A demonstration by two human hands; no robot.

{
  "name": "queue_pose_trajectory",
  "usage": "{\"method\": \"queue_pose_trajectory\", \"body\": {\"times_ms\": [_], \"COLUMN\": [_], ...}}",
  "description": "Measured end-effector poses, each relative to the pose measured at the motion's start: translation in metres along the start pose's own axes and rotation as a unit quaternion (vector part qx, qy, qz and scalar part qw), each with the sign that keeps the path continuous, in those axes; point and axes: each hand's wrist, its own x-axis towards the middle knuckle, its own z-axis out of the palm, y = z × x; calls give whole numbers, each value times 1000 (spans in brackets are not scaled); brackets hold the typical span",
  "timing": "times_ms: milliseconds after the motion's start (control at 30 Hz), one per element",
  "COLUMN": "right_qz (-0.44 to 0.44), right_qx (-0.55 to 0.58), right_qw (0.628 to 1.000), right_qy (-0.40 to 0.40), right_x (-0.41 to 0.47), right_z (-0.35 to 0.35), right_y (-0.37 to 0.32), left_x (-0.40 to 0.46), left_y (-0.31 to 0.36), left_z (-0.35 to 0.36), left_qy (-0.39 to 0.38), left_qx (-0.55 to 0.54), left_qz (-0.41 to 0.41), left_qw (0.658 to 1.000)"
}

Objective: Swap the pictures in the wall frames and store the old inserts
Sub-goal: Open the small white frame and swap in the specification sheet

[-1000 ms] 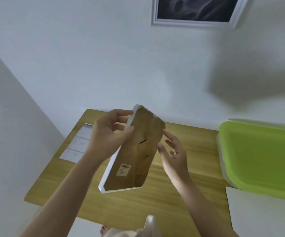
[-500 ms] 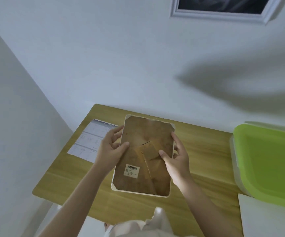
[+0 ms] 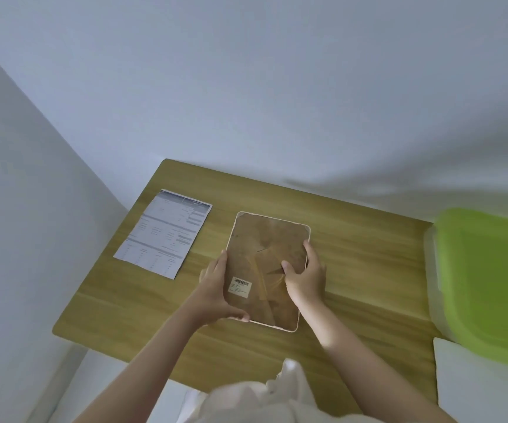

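A white picture frame [image 3: 264, 239] lies face down at the middle of the wooden table, its brown backing board with a barcode sticker and a folding stand facing up. My left hand [image 3: 216, 294] grips its left edge near the lower corner, thumb under the bottom edge. My right hand [image 3: 304, 276] holds the right edge, thumb pressed on the backing board. Whether the frame rests fully on the table I cannot tell.
A printed sheet of paper [image 3: 164, 233] lies left of the frame. A storage box with a green lid [image 3: 484, 285] stands at the right edge, a white sheet [image 3: 484, 380] in front of it. White walls close the table [image 3: 368, 264] at the back and left.
The frame, held up and tilted a second ago, has been turned flat and lowered to the table. My view has dropped, so the framed picture on the wall is out of sight.
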Motion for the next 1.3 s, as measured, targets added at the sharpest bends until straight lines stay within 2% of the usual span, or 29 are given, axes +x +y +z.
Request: {"method": "queue_pose_trajectory", "body": {"times_ms": [200,400,567,733,1000,1300], "right_qz": [-31,-35,-35,-59,-53,-72], "right_qx": [-102,-144,-222,-298,-339,-276], "right_qw": [994,988,965,943,930,947], "right_qy": [-6,-40,-136,-137,-129,-147], "right_x": [14,24,49,66,77,79], "right_z": [4,-1,-15,-20,-18,-24], "right_y": [-1,2,-15,-31,-42,-37], "left_x": [10,14,15,15,13,11], "left_y": [-9,-14,-18,-23,-23,-25], "left_z": [-5,-5,-6,-7,-7,-6], "left_qy": [11,24,20,17,29,33], "left_qx": [51,46,35,25,8,2], "left_qz": [6,26,33,40,48,46], "left_qw": [999,998,999,999,998,998]}}
